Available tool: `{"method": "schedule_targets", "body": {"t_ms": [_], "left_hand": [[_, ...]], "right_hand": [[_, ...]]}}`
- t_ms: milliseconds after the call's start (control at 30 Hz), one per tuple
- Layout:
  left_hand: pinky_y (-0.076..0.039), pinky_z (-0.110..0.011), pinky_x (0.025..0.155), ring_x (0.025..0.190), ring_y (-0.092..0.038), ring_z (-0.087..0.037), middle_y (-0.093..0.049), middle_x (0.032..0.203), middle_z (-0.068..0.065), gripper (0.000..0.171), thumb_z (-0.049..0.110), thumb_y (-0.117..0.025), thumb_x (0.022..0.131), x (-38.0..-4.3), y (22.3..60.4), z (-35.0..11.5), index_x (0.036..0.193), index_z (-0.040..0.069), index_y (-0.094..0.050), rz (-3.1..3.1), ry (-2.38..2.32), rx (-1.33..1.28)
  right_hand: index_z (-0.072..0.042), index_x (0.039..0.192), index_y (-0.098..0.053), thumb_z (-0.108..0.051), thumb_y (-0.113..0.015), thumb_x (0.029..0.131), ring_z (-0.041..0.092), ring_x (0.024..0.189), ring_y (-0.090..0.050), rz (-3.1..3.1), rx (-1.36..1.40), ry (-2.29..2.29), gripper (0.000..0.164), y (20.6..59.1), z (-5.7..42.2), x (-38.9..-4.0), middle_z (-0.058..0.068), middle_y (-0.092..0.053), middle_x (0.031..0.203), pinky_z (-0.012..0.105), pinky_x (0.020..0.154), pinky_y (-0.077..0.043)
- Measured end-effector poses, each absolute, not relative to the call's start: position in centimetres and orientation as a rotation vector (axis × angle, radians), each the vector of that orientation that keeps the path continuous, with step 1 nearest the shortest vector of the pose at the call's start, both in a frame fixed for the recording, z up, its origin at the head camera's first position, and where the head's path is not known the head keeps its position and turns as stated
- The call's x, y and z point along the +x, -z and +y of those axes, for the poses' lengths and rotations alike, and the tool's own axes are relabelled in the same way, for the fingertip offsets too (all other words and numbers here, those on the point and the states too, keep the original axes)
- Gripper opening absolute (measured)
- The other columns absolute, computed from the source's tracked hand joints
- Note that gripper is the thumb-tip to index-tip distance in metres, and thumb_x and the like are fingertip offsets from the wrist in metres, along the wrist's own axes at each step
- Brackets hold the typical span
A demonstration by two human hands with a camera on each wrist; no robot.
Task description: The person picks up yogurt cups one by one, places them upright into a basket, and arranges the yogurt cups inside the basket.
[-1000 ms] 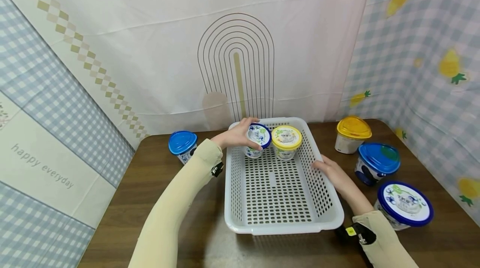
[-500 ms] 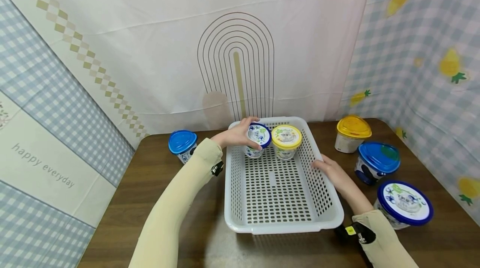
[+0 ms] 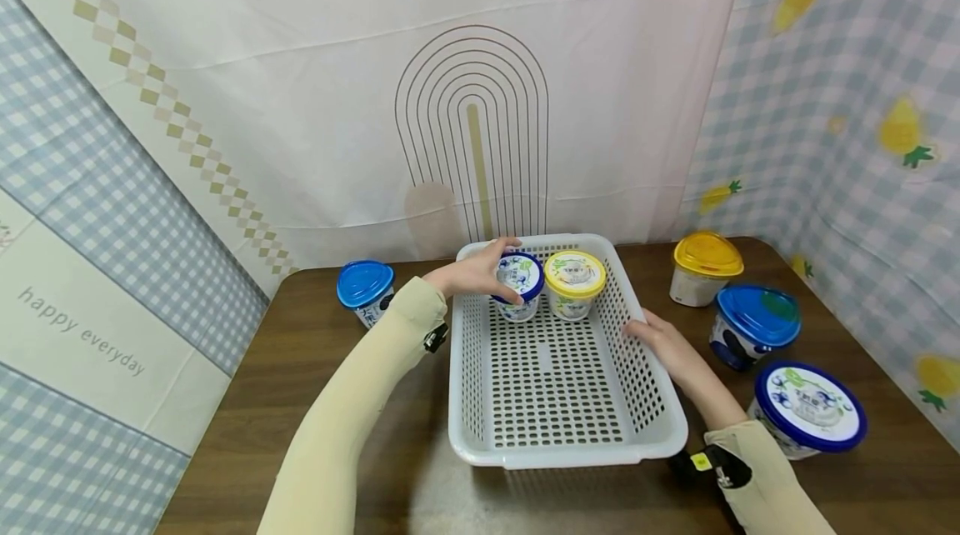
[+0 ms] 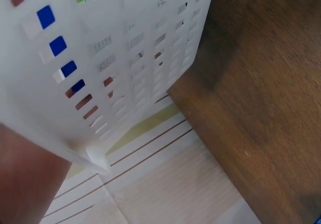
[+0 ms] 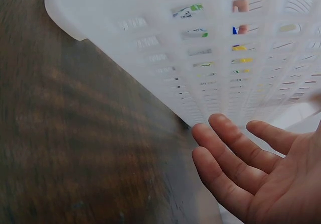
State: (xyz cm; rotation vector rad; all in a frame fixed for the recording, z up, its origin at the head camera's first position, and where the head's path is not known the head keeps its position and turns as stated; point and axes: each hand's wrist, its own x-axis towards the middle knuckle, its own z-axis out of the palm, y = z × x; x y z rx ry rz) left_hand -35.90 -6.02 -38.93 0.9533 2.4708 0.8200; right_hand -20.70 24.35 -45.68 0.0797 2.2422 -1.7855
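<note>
A pale grey perforated basket [image 3: 555,435] sits on the table with two yogurt tubs at its far end. My left hand [image 3: 480,271] reaches over the far left rim, thumb and fingers around the blue-lidded yogurt tub [image 3: 519,278]. Right beside that one stands a yellow-lidded yogurt tub [image 3: 574,275]. Through the wall holes in the left wrist view, bits of the blue lid [image 4: 58,46] show. My right hand [image 3: 663,343] is at the basket's right side; the right wrist view has its fingers [image 5: 235,148] loosely extended along the outside of the perforated wall [image 5: 110,28].
To the right stand a yellow-lidded tub [image 3: 705,260], a tub with a clear blue lid [image 3: 753,322] and a larger blue-lidded tub [image 3: 810,410]. Another blue-lidded tub [image 3: 365,287] is left of the basket. A patterned cloth [image 3: 345,102] hangs behind the table.
The blue-lidded yogurt tub has shifted slightly right and toward me under my left hand. The yellow-lidded tub beside it moved a touch right. My right hand and the basket have stayed put.
</note>
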Motion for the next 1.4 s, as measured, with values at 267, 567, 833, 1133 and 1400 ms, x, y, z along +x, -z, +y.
{"method": "schedule_targets", "body": {"t_ms": [267,567,833,1133,1400], "left_hand": [[-0.028,-0.04,0.118,0.147,-0.028,-0.024,-0.025,0.162,-0.012,0.104,0.035,-0.084,0.082,-35.72,38.63,-6.09,0.159,0.009,-0.019,2.503,-0.713,0.928],[-0.028,-0.039,0.118,0.148,-0.026,-0.024,-0.027,0.162,-0.011,0.101,0.038,-0.082,0.082,-35.63,38.45,-6.03,0.159,0.01,-0.023,2.536,-0.612,0.903],[-0.028,-0.041,0.118,0.148,-0.028,-0.026,-0.028,0.162,-0.013,0.102,0.039,-0.082,0.082,-35.55,38.46,-6.02,0.159,0.009,-0.023,2.536,-0.61,0.918],[-0.027,-0.04,0.119,0.148,-0.029,-0.026,-0.031,0.161,-0.012,0.105,0.04,-0.083,0.081,-35.53,38.37,-6.0,0.159,0.008,-0.021,2.551,-0.599,0.906],[-0.028,-0.042,0.118,0.147,-0.031,-0.026,-0.032,0.16,-0.011,0.105,0.038,-0.085,0.081,-35.34,38.36,-6.03,0.159,0.012,-0.02,2.546,-0.634,0.885]], "right_hand": [[-0.004,0.16,-0.015,-0.026,-0.046,0.102,0.032,0.101,-0.066,2.251,0.092,1.781,0.07,45.62,24.25,-20.79,0.034,-0.048,0.139,0.046,0.078,-0.059],[-0.004,0.16,-0.016,-0.025,-0.046,0.101,0.032,0.101,-0.066,2.251,0.103,1.787,0.069,45.69,24.33,-20.81,0.034,-0.048,0.139,0.046,0.078,-0.059],[-0.005,0.16,-0.016,-0.026,-0.047,0.101,0.032,0.1,-0.067,2.254,0.094,1.784,0.07,45.58,24.28,-20.72,0.034,-0.049,0.138,0.047,0.077,-0.06],[-0.005,0.16,-0.015,-0.025,-0.047,0.101,0.032,0.1,-0.067,2.254,0.096,1.777,0.07,45.5,24.22,-20.67,0.034,-0.049,0.138,0.046,0.078,-0.06],[-0.005,0.16,-0.015,-0.026,-0.047,0.101,0.032,0.101,-0.066,2.25,0.1,1.777,0.071,45.41,24.16,-20.6,0.034,-0.049,0.139,0.046,0.078,-0.059]]}}
